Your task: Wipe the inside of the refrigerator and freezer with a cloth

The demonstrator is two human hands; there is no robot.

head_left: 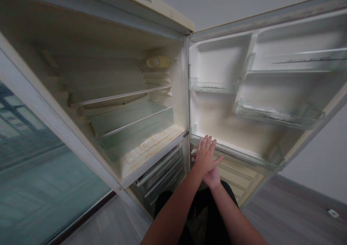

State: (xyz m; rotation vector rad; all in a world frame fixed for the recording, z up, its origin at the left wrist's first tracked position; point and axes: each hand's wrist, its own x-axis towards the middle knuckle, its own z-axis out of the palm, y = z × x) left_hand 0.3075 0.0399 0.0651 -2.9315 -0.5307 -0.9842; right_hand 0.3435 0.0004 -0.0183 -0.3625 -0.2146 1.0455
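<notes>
My left hand [205, 156] is stretched out in front of the open fridge door [217, 118], fingers extended and thumb apart, with nothing seen in it. Under its palm, and overlapped by it, is my right hand [213, 177]; its fingers are hidden. Just left of the hands shows a small white and red thing [193, 154], too little of it visible to name. Both hands are close to the lowest clear door rack [235, 151], though I cannot tell if they touch it.
The fridge compartment holds a glass shelf [121, 96] and a clear crisper drawer [135, 125]. Freezer drawers [162, 172] stand below. More clear racks [279, 115] line the door. A glass pane [48, 180] is at left; a small white object [333, 213] lies on the floor.
</notes>
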